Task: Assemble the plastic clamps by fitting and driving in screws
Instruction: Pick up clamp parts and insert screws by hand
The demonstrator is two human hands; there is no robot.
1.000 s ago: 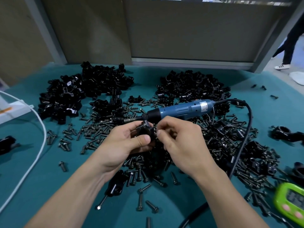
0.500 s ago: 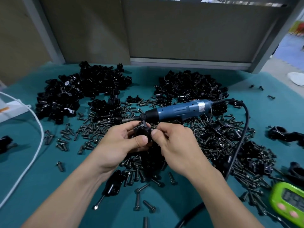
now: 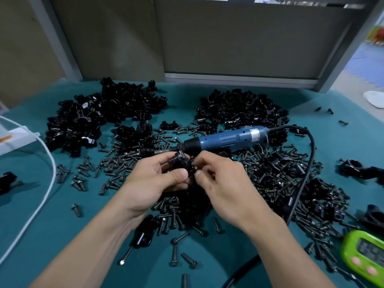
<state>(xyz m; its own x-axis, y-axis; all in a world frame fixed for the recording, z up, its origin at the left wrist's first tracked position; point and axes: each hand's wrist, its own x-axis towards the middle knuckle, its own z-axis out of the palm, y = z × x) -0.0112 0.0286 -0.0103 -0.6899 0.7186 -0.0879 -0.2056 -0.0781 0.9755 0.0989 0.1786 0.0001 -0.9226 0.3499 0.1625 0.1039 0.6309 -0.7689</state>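
Note:
My left hand (image 3: 153, 179) grips a small black plastic clamp (image 3: 179, 163) above the middle of the teal table. My right hand (image 3: 224, 181) pinches a small screw (image 3: 192, 165) against the clamp's right side; most of the screw is hidden by my fingers. A blue electric screwdriver (image 3: 226, 139) lies on the table just behind both hands, its bit pointing left. Loose dark screws (image 3: 124, 161) are scattered all around. Piles of black clamp parts lie at the back left (image 3: 99, 119) and back right (image 3: 241, 109).
The screwdriver's black cable (image 3: 307, 163) loops down the right side. A green timer (image 3: 365, 254) sits at the right front corner. A white cable (image 3: 46, 183) curves along the left. A black part with a long bolt (image 3: 143, 233) lies under my left wrist. Assembled clamps (image 3: 361, 171) sit far right.
Both hands have stayed together on the clamp, with small finger shifts at its right side. The view has shifted slightly; a person seen at the far right a second ago is gone.

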